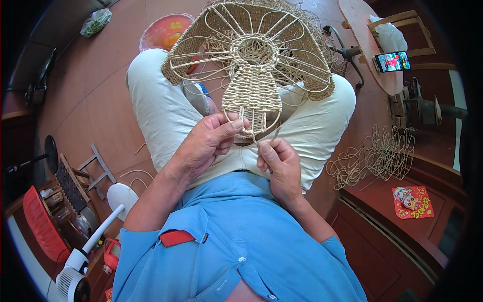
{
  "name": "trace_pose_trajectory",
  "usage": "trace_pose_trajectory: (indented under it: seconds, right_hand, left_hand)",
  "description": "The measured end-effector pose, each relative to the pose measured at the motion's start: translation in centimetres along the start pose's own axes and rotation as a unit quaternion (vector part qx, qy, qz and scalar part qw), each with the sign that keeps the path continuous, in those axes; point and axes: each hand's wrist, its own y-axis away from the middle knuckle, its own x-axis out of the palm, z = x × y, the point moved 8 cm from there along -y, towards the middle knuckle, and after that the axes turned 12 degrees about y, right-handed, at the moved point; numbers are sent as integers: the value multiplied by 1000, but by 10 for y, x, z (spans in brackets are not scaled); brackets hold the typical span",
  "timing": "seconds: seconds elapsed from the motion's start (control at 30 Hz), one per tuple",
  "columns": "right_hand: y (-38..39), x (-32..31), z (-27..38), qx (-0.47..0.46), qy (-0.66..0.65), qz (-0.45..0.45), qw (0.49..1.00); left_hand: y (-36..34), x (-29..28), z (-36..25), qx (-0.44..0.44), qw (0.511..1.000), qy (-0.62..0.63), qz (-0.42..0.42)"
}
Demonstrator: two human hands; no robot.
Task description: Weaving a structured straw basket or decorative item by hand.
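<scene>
Across the bent knees (339, 95), woven piece (251, 64): its wide fan side lies away from the body, tilted, with its narrow end toward the shirt; it seems lightly supported, so a hard pull could swing it or slide it off one leg.
Radiating loops (201, 59): open cords between ring and rim; one could bend or spring out of line if knocked by a knee or forearm.
Woven panel (253, 95): below the ring, its near edge between the hands; uneven tension on the strand (254, 139) there would likely loosen or skew the last rows, and a slack grip could let a crossing slip.
Left hand (214, 136): fingers closed narrow, thumb and fingertips pinching the panel's near left corner.
Right hand (279, 161): fingers drawn together in a tight pinch on the strand just beside that edge.
Dark tip (277, 132): rises above the right fingers; cord end or thin tool, I cannot tell.
</scene>
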Motion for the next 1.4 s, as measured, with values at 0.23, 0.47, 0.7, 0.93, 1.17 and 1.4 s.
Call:
trace_pose_trajectory:
  seconds: [0.23,0.47,0.7,0.93,1.17,1.4]
  right_hand:
    - [-16,12,-45,152,-144,72,975]
    - [-52,20,-40,132,-193,51,971]
    - [-60,16,-34,86,-269,84,955]
    - [-48,9,-5,76,-244,26,966]
    - [-12,-20,63,-172,130,-149,965]
    - [-11,22,95,-333,473,-159,800]
  left_hand:
    - [-2,-3,-2,4,999,-32,-22]
    - [0,1,-4,6,999,-43,-33]
    - [-2,5,0,-23,1000,10,-5]
    - [-4,5,1,3,998,66,22]
    - [-4,15,0,1,992,99,77]
    - [-3,17,-4,17,995,73,72]
